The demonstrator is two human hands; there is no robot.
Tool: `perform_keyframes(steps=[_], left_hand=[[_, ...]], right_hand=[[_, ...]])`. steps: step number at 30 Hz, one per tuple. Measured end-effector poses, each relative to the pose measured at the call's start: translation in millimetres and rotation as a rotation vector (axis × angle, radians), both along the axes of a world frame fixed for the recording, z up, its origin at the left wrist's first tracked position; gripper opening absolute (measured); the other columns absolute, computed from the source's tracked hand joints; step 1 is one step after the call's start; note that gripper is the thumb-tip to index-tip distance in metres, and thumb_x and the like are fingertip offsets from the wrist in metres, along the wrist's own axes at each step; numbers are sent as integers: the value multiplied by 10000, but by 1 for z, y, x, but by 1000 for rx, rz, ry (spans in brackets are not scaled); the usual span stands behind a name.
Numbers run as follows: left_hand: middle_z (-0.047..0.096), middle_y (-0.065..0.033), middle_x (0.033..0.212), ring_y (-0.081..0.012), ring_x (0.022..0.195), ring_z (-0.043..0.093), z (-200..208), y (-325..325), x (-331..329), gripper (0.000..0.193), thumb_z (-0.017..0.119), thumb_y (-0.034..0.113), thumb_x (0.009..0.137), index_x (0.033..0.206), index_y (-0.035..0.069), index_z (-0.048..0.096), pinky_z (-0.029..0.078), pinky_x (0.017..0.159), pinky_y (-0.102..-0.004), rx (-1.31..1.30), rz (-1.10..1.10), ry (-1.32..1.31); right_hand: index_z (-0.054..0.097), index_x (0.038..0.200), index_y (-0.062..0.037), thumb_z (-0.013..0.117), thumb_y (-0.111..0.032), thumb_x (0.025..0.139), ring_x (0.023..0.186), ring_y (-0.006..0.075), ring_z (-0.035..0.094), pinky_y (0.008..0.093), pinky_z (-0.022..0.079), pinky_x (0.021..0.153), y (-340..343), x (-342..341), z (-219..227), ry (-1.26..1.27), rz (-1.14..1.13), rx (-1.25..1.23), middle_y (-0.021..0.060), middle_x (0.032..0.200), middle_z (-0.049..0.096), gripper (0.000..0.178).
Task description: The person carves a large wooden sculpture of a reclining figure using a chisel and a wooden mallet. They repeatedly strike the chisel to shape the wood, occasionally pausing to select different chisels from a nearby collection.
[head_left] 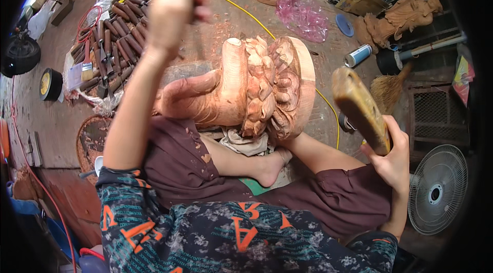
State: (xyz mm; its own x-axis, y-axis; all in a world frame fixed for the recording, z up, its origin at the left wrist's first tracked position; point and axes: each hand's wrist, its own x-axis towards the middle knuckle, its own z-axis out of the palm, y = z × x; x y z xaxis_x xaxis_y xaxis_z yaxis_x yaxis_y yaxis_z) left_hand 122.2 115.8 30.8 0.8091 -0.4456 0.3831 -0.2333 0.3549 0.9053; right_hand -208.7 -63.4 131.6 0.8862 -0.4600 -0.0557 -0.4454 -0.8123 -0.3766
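Observation:
My right hand (394, 157) is closed round a worn wooden mallet (359, 108), raised above my right knee with its thick end pointing up and left. My left hand (174, 13) reaches forward past the near end of a pile of wood-handled chisels (120, 34). Motion smears its fingers, and a dark shape shows beside them; whether they grip it I cannot tell. A reddish wood carving (233, 85) lies on its side in front of my legs, with carved petals round its middle and a flat round base at the right. Neither hand touches it.
A yellow cord (246, 12) runs behind the carving. Pink plastic wrap (303, 19), a can (358, 55) and a carved figure (398, 19) lie at the far right. A fan (436, 196) stands at my right, a brush (82, 73) and black tape roll (51, 84) at left.

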Motion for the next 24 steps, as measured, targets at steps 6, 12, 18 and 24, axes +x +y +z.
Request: perform_keyframes(steps=[6, 12, 18, 24], left_hand=[[570, -92, 777, -177, 589, 530, 23, -60, -145, 443, 568, -23, 707, 1145, 38, 535, 451, 533, -309, -293, 12, -541], [517, -85, 750, -263, 607, 526, -23, -82, -177, 459, 659, 38, 624, 1072, 68, 568, 440, 536, -340, -230, 190, -616], [471, -48, 703, -234, 610, 554, -13, -85, -198, 468, 745, 182, 618, 1050, 97, 586, 454, 540, -348, -201, 24, -588], [466, -36, 697, -223, 581, 546, -14, -84, -188, 529, 767, 216, 566, 1059, 122, 601, 449, 517, -340, -261, 83, -577]], right_hand=[[546, 1075, 5, 722, 58, 668, 773, 122, 547, 263, 453, 715, 2, -4, -1, -192, -113, 22, 44, 840, 573, 446], [553, 1166, -5, 685, 64, 748, 676, 45, 458, 191, 393, 612, -5, -27, -3, -391, -198, 59, -13, 790, 498, 443], [540, 1187, 11, 694, 32, 766, 700, 59, 471, 198, 398, 636, -2, -25, -3, -394, -134, 70, -1, 815, 513, 448], [495, 1259, 29, 696, -32, 799, 763, 90, 487, 212, 406, 684, 8, -21, -7, -430, -30, 53, 30, 883, 515, 505]])
